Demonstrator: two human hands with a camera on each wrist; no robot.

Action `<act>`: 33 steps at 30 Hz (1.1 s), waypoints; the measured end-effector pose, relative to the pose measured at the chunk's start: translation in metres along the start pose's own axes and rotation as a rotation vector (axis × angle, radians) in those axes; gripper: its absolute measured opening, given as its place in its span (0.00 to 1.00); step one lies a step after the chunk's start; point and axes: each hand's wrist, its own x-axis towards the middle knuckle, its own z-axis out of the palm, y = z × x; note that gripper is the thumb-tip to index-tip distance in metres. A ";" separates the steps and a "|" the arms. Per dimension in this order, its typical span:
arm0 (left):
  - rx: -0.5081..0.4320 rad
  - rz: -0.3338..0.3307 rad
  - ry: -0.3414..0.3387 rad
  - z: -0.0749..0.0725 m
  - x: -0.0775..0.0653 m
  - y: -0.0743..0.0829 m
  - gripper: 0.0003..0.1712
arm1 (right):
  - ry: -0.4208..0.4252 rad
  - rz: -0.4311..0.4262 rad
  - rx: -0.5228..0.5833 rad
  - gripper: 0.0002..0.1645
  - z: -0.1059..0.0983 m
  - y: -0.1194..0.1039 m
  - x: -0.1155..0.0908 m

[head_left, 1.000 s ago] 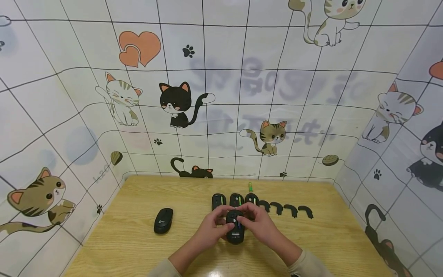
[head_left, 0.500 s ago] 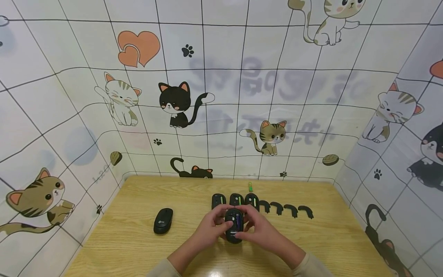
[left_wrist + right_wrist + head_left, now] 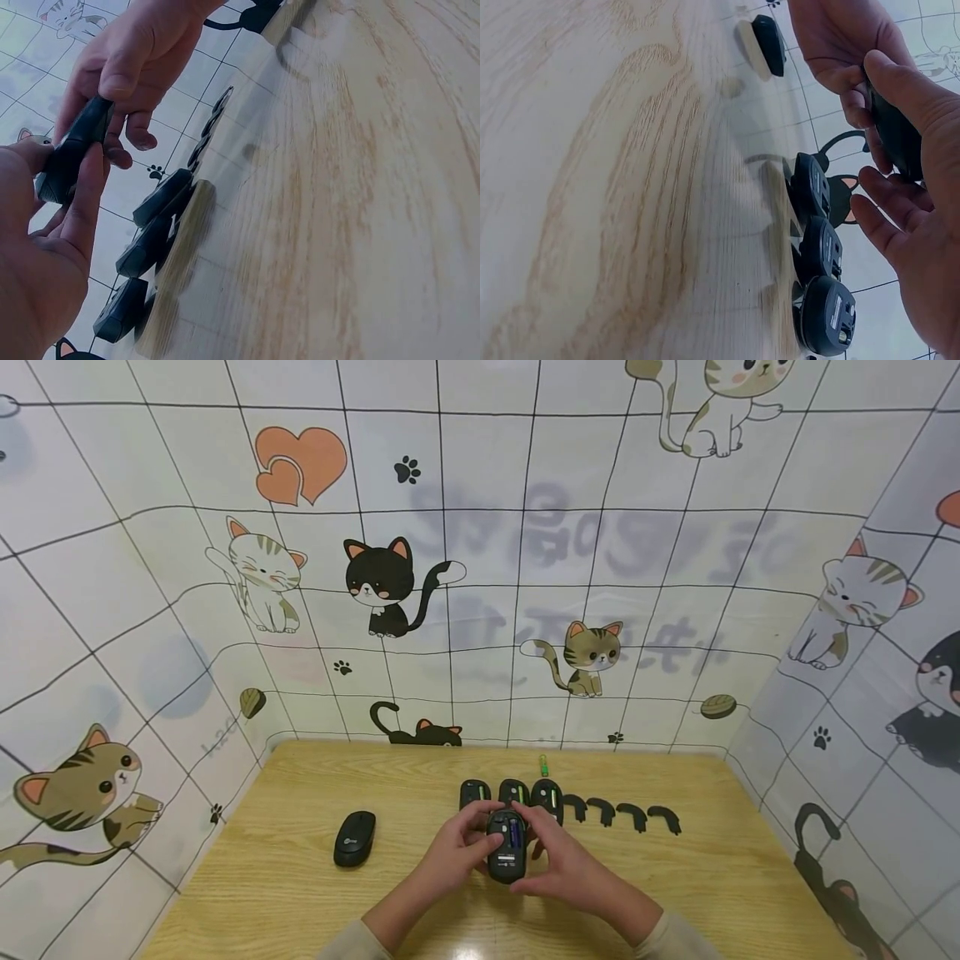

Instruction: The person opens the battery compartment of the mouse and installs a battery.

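Observation:
A black computer mouse (image 3: 507, 863) is held underside up above the table, its battery slot uncovered. A dark blue-purple battery (image 3: 515, 835) lies in that slot, and a pale label shows below it. My left hand (image 3: 455, 852) grips the mouse from its left side, thumb on the underside. At the other side my right hand (image 3: 567, 870) holds it between the thumb at its near end and a finger by its far end. In the right wrist view, the remaining fingers of my right hand (image 3: 937, 210) hang loosely beside the mouse (image 3: 896, 139).
Three black mice (image 3: 547, 797) lie underside up behind the hands, each with a green battery showing. Several curved black covers (image 3: 632, 816) line up to their right. One green battery (image 3: 543, 766) lies farther back. Another mouse (image 3: 354, 839) sits upright at left on the wooden table (image 3: 300, 893).
My right thumb has come off the battery area and slid down to the mouse's near end, leaving the battery in plain view. The mouse tilted slightly; my left hand kept its grip.

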 end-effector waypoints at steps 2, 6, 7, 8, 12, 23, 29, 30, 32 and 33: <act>-0.004 -0.007 0.002 0.001 0.000 0.001 0.26 | -0.005 0.004 0.001 0.69 0.000 0.000 0.000; -0.013 -0.013 -0.006 0.001 0.000 0.001 0.27 | -0.006 0.005 0.000 0.69 -0.001 0.000 -0.001; -0.021 -0.012 -0.014 0.001 0.000 0.001 0.29 | -0.004 0.006 -0.003 0.69 -0.001 0.000 -0.001; -0.019 -0.011 -0.023 0.000 0.000 0.001 0.30 | -0.001 0.009 -0.007 0.68 -0.001 0.000 -0.001; -0.013 -0.010 -0.086 -0.003 -0.001 0.000 0.43 | 0.012 0.006 -0.024 0.67 -0.001 0.003 -0.002; 0.143 0.090 -0.215 -0.013 -0.004 -0.002 0.65 | 0.011 0.015 -0.023 0.66 0.001 0.007 -0.001; 0.306 0.104 -0.196 -0.018 -0.005 0.001 0.66 | 0.001 0.008 -0.032 0.66 0.003 0.004 0.003; 0.333 0.106 -0.195 -0.019 -0.005 0.001 0.66 | 0.000 0.003 -0.034 0.66 0.003 0.003 0.004; 0.384 0.115 -0.187 -0.022 -0.005 0.001 0.65 | -0.004 -0.003 -0.034 0.66 0.004 0.002 0.005; 0.408 0.119 -0.181 -0.023 -0.006 0.001 0.64 | -0.005 -0.003 -0.036 0.65 0.004 0.002 0.006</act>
